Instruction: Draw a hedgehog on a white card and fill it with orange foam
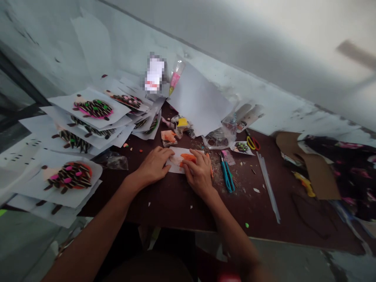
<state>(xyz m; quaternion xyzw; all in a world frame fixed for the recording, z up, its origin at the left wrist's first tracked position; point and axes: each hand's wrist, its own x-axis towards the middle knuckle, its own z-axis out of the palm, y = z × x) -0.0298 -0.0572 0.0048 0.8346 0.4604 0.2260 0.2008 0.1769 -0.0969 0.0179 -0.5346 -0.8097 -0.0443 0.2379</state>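
Observation:
A small white card lies on the dark table, with a flattened orange clay piece and a paler peach patch on it. My left hand rests on the card's left edge, its fingers lying flat and holding nothing. Over the right part of the card, my right hand presses its outstretched fingers onto the orange clay and partly hides it. Another strip of orange clay shows just past that hand. Just behind the card is an opened packet of orange clay.
Sheets with clay hedgehogs pile up at left. Teal-handled scissors, yellow-red scissors and glue sticks lie at right, near cardboard and a yellow glue gun. A phone and blank paper stand behind.

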